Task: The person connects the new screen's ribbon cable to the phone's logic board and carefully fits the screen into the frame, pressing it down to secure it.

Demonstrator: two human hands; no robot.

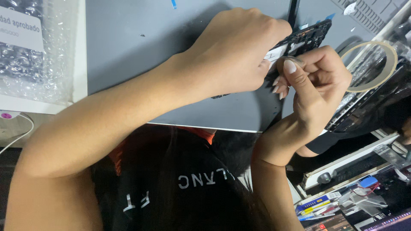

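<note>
Head view: left hand (pixel 233 55) gripping circuit board (pixel 306 37)

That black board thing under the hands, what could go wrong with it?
1. The black circuit board lies flat on the grey panel. The left hand presses on it, so hard pressure might crack a part.
2. The right hand pinches something small at the board's edge; its long nails could slip and scratch.
3. The tape roll sits close by, so an elbow nudge could knock it.
</note>
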